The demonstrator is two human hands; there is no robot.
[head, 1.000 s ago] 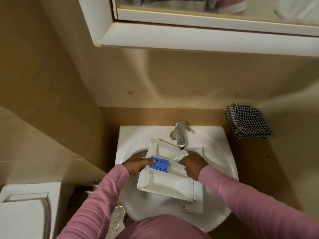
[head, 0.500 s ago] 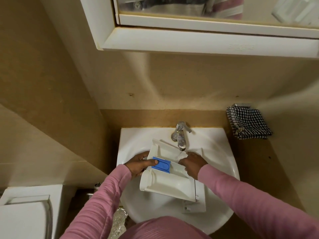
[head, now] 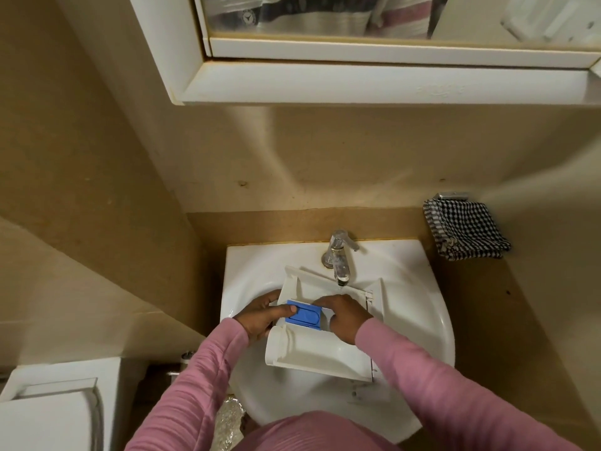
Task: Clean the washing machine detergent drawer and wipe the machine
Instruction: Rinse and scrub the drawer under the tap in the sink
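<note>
1. A white detergent drawer [head: 318, 349] lies slantwise in the white sink [head: 426, 323]. Its far end sits under the spout of the chrome tap [head: 340, 258], which stands at the sink's 12 o'clock rim. The rounded front panel of the drawer points toward 6 o'clock.
2. A blue insert [head: 305, 315] sits in the drawer near its middle, toward the 9 o'clock side.
3. The left hand [head: 260, 317] grips the drawer's 9 o'clock edge. The fingers curl round the side and the thumb lies flat on the blue insert.
4. The right hand [head: 344, 317] rests knuckles-up in the drawer, just at 3 o'clock of the insert. Its fingers are bent down into a compartment. I cannot tell whether they pinch anything, because the fingertips are hidden.
5. Both arms wear pink ribbed sleeves.
6. A black-and-white checked cloth [head: 465, 227] hangs on the wall at 2 o'clock from the sink.
7. A white-framed mirror cabinet [head: 357, 83] hangs above, at 12 o'clock.
8. A white toilet cistern [head: 48, 411] shows at 8 o'clock.
</note>
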